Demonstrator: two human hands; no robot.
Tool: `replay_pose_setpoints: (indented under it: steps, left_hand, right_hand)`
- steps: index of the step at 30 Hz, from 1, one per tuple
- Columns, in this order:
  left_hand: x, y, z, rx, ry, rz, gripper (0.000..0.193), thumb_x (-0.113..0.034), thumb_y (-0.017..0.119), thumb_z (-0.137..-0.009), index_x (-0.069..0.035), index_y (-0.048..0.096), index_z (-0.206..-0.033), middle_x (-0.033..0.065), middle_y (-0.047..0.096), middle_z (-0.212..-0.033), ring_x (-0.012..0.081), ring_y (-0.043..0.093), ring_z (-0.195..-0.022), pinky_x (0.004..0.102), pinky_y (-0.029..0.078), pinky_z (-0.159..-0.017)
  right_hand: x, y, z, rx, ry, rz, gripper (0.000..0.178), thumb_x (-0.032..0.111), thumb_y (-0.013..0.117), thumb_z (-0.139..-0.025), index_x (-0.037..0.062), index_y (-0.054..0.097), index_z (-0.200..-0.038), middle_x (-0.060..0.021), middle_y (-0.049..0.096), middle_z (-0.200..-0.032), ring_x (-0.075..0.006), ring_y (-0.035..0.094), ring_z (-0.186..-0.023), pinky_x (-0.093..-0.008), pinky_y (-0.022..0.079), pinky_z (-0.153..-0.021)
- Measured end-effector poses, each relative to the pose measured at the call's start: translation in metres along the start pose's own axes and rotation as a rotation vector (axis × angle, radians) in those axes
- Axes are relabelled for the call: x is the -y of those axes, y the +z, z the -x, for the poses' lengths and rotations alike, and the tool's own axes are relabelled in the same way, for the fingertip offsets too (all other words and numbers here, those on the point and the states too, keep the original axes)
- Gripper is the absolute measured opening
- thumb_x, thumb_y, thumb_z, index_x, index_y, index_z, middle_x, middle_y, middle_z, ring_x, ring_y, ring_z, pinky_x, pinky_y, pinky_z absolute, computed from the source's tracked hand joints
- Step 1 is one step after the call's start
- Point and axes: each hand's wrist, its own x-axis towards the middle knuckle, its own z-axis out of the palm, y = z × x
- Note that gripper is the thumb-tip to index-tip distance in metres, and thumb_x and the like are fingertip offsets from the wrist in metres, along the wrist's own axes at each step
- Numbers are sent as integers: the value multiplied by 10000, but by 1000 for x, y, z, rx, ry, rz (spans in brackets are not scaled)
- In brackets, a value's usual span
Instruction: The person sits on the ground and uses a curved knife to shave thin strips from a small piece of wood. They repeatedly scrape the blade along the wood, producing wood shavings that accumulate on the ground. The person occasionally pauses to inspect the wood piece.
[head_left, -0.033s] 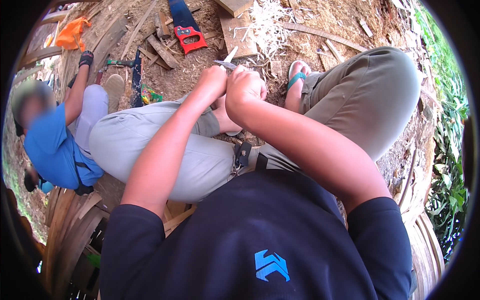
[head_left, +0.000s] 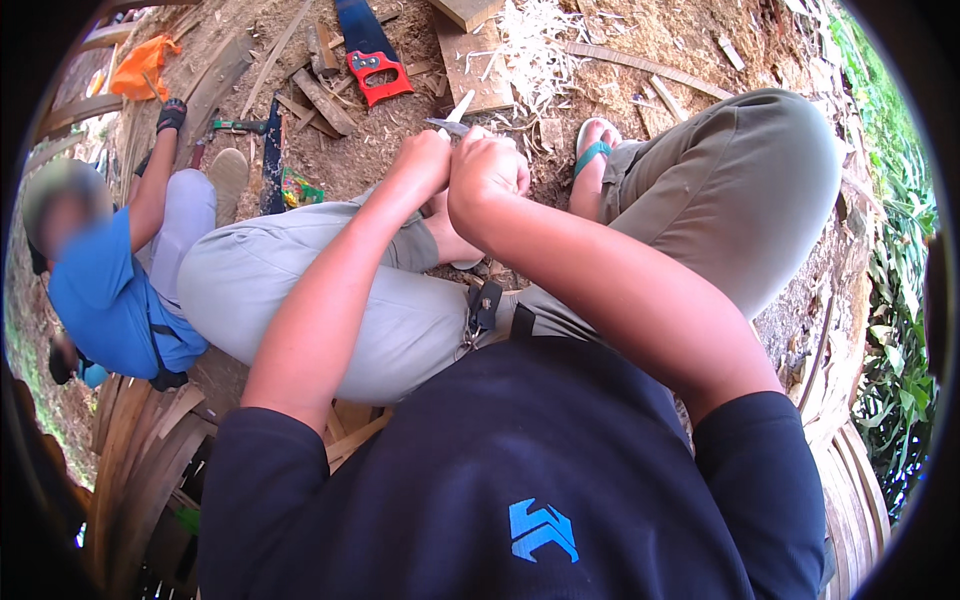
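My left hand (head_left: 421, 160) is closed around a thin pale wood strip (head_left: 461, 108), whose pointed end sticks up past the fingers. Pressed close beside it, my right hand (head_left: 489, 165) grips a knife; its handle is hidden in the fist. The grey knife blade (head_left: 447, 127) points left and crosses the strip just above my left hand. Both fists are held together in front of me, over my feet. White curled shavings (head_left: 545, 45) lie on the ground beyond them, beside a flat wooden board (head_left: 474, 75).
A handsaw with a red handle (head_left: 381, 77) lies beyond my hands, near wood offcuts (head_left: 325, 103). A hammer (head_left: 240, 126) and a dark blade (head_left: 272, 160) lie farther left. A person in a blue shirt (head_left: 125, 290) sits at left, near an orange bag (head_left: 145, 68). Plants (head_left: 905, 300) border the right.
My hands have shifted very slightly left with the knife and the wood strip. A thin stick now shows above the other person's gloved hand.
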Motion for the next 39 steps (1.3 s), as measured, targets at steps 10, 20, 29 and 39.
replay_pose_setpoints:
  steps: [10, 20, 29, 39]
  left_hand:
    - [-14, 4, -1, -46, -131, 53, 384, -250, 487, -906, 82, 644, -1017, 316, 619, -1023, 429, 601, -1017, 459, 476, -904]
    - [7, -8, -12, 103, -220, 353, 427, -243, 406, -923, 109, 632, -1010, 328, 622, -989, 432, 627, -941, 456, 502, -810]
    - [-3, 8, -7, -18, -133, 97, 400, -270, 424, -934, 43, 642, -1056, 306, 606, -1078, 422, 594, -1032, 459, 467, -918]
    - [31, 28, -22, -34, -15, -15, 365, -248, 440, -936, 40, 655, -999, 278, 639, -1000, 409, 620, -978, 466, 482, -879]
  right_hand:
    - [-31, 10, -60, 140, -191, -216, 330, 112, 646, -835, 16, 578, -1143, -61, 672, -1030, -198, 681, -826, -391, 524, -410]
    - [-93, -8, -21, 4, -592, -131, 367, 127, 735, -748, -22, 629, -1066, -125, 671, -1054, -224, 686, -933, -342, 582, -612]
    - [-72, 2, -6, 56, -457, -155, 589, 161, 823, -637, -32, 561, -1128, -107, 675, -1010, -167, 683, -897, -348, 537, -462]
    - [-13, 11, -7, 41, -135, -103, 558, 122, 784, -683, -3, 500, -1146, -112, 642, -993, -214, 652, -733, -385, 486, -357]
